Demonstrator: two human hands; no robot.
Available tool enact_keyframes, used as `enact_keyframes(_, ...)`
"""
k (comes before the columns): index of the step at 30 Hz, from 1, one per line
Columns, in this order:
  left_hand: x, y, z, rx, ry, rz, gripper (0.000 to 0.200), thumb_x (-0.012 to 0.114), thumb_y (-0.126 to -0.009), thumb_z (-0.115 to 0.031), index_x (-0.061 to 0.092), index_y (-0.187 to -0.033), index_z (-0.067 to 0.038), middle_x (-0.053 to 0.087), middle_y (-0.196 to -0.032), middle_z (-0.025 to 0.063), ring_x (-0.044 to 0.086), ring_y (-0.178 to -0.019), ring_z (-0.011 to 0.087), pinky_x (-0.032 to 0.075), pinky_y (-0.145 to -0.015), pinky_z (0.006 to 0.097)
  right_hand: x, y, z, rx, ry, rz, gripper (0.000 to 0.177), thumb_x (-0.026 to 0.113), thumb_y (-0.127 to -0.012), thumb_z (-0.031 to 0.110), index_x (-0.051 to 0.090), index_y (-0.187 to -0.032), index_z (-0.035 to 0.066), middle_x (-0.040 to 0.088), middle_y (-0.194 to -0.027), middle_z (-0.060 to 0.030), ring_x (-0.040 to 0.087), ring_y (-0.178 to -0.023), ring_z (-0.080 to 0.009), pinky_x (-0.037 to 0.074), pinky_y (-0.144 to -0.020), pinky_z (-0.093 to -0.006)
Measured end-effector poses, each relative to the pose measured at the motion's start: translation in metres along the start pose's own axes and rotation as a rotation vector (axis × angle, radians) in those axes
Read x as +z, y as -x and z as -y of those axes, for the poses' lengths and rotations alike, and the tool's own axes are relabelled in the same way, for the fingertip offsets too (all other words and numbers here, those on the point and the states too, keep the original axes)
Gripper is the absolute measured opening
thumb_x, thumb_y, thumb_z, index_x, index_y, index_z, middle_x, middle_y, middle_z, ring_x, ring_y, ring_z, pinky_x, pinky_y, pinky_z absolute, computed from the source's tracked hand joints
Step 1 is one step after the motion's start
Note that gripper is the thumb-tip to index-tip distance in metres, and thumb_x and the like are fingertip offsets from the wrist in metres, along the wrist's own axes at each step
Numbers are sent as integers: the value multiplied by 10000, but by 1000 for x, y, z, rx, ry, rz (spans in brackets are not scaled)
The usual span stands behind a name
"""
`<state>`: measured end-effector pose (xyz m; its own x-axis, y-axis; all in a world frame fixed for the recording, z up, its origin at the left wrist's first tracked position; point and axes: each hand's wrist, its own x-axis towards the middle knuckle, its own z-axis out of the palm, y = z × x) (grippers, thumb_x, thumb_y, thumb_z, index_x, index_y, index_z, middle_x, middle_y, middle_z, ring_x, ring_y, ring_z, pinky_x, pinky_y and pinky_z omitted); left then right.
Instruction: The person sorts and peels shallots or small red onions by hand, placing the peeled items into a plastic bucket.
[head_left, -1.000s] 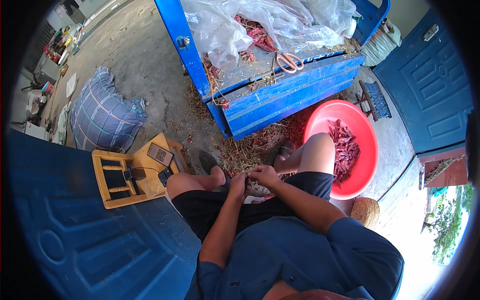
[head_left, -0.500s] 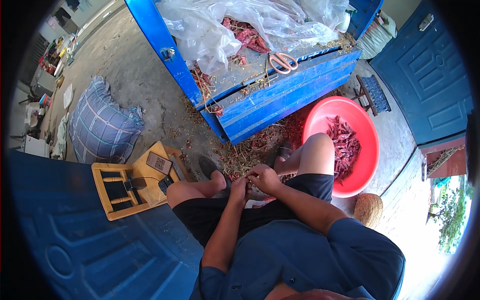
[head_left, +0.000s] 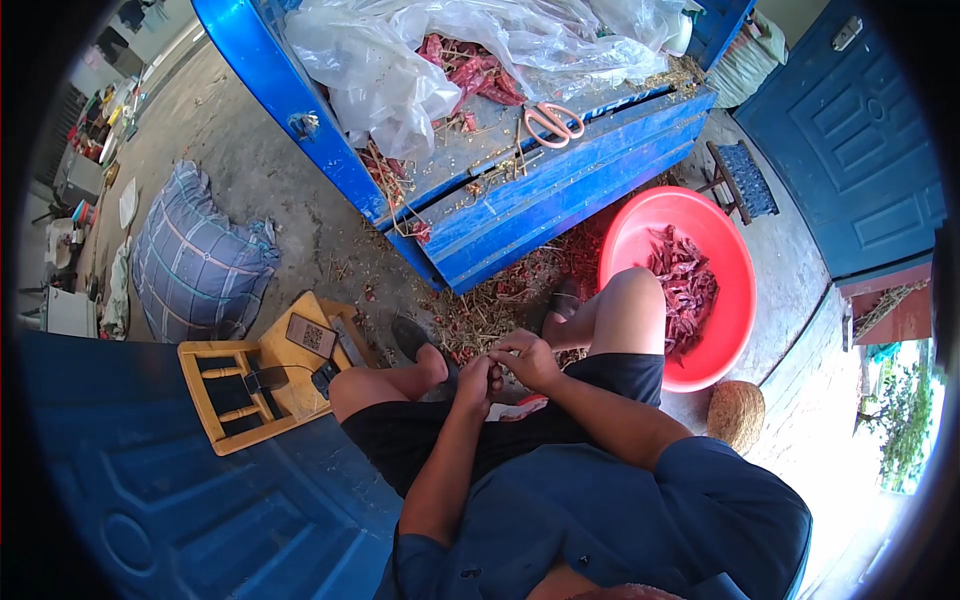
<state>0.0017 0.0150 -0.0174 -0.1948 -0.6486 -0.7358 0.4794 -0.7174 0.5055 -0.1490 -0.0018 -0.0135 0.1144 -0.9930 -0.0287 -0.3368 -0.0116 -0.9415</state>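
My left hand (head_left: 478, 382) is closed over my lap, its fingers curled. My right hand (head_left: 528, 361) meets it there, thumb and fingers pinched together at the left hand's fingertips. Whatever lies between them is too small to make out. Beside my right knee stands a pink-red plastic tub (head_left: 735, 335) with dried red chilies (head_left: 685, 295) in it. A small red and white patch shows on my lap beneath the hands, mostly hidden.
Ahead is a blue cargo bed (head_left: 560, 220) bearing a clear plastic sheet (head_left: 370, 75), more chilies and pink-handled scissors (head_left: 553, 124). Stems litter the floor (head_left: 490, 315). At left are a wooden chair (head_left: 222, 440) with a phone (head_left: 312, 335) and a plaid sack (head_left: 205, 265). A low stool (head_left: 745, 180) stands right.
The view has shifted slightly, so the cargo bed sits further left. My hands stay together over my lap, with the right fingers slightly changed in position.
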Motion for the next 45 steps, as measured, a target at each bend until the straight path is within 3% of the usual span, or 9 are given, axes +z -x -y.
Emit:
enact_keyframes(9,17,3,-6,38,12,134,61,506,-957,-167,528,-914,-129,477,-670,-20,450,-521,112,354,-480,264,-20,-13,2,-61,-9,-61,164,758,-816,188,732,-841,28,688,-911,-120,660,-857,-260,508,-755,-360)
enact_keyframes(15,31,2,0,12,-8,164,116,543,-931,-189,578,-976,-87,440,-636,-36,413,-492,97,324,-462,247,-48,-15,14,573,-199,81,205,722,-889,200,704,-803,15,627,-743,-16,576,-650,-81,458,-561,-263)
enact_keyframes(22,30,4,2,43,34,197,90,522,-889,-124,581,-915,-61,384,-568,-59,313,-400,57,230,-371,230,-113,-55,25,-161,356,487,204,757,-810,222,711,-847,27,678,-766,-116,674,-687,-232,521,-645,-365)
enact_keyframes(29,-6,5,-15,126,40,198,89,508,-897,-137,557,-919,-65,384,-558,-55,335,-403,73,277,-390,241,-124,-92,33,133,184,597,302,710,-842,150,695,-1119,31,713,-979,-148,705,-855,-210,556,-751,-337)
enact_keyframes(31,-5,2,-12,93,72,190,91,507,-900,-135,560,-920,-64,388,-561,-54,344,-411,74,283,-398,239,-106,-76,28,-497,649,274,353,723,-865,142,673,-1203,53,689,-1102,-105,653,-964,-151,529,-830,-302)
enact_keyframes(32,-6,3,-10,100,103,177,94,511,-900,-128,568,-920,-56,384,-559,-55,333,-411,66,268,-395,232,-99,-69,30,-494,648,283,353,723,-865,142,673,-1203,53,689,-1102,-105,653,-964,-151,529,-830,-302)
enact_keyframes(34,-11,8,-6,104,134,153,97,516,-901,-122,576,-920,-49,379,-557,-55,322,-410,58,253,-392,225,-80,-53,35,70,91,433,438,738,-842,153,638,-1260,67,659,-1125,-135,652,-994,-227,523,-852,-336)
enact_keyframes(40,-6,3,0,68,31,94,70,490,-920,-117,542,-898,-75,401,-592,-29,356,-442,72,276,-392,235,-33,-24,22,-222,163,447,321,746,-805,157,701,-1111,75,664,-977,-132,644,-886,-305,516,-792,-405)
enact_keyframes(45,-12,3,18,-41,-79,90,77,510,-917,-127,544,-864,-82,416,-605,-28,352,-448,64,263,-395,225,-41,-11,15,-211,309,508,186,727,-802,148,698,-963,60,653,-908,-133,644,-880,-321,512,-778,-419)
